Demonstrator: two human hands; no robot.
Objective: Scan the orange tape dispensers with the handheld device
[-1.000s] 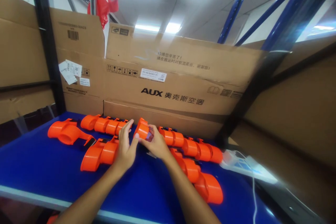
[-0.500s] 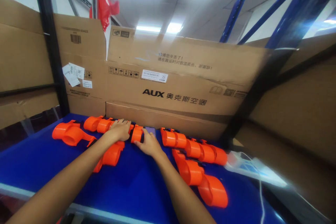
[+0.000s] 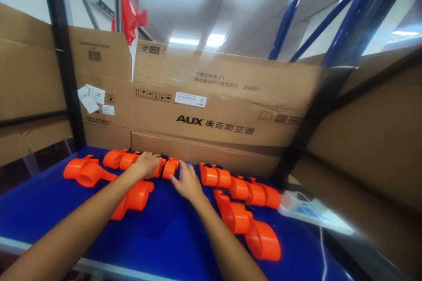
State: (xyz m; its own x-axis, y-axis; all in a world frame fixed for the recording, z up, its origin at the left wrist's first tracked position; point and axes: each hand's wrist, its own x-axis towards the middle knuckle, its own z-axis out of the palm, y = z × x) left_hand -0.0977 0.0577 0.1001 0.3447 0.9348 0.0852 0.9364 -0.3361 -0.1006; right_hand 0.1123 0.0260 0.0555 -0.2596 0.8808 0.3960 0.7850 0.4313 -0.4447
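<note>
Several orange plastic housings lie in rows on a blue table (image 3: 165, 237). My left hand (image 3: 147, 164) rests palm down on the back left row of housings (image 3: 123, 159), fingers curled over it. My right hand (image 3: 186, 182) lies beside it, its fingers pressed against the end housing (image 3: 170, 168) of that row. Under my left forearm lies another orange piece (image 3: 136, 195). A further row (image 3: 237, 184) runs right of my right hand, and two more housings (image 3: 250, 230) lie closer to me.
Large cardboard boxes marked AUX (image 3: 214, 109) wall the back and both sides of the table. A black upright post (image 3: 62, 66) stands at left, blue rack struts (image 3: 343, 17) at right. A white power strip with a cable (image 3: 310, 213) lies at the table's right.
A second ago both hands held one orange housing lifted above the table. It now sits at the end of the back left row, with both hands pressed down on it.
</note>
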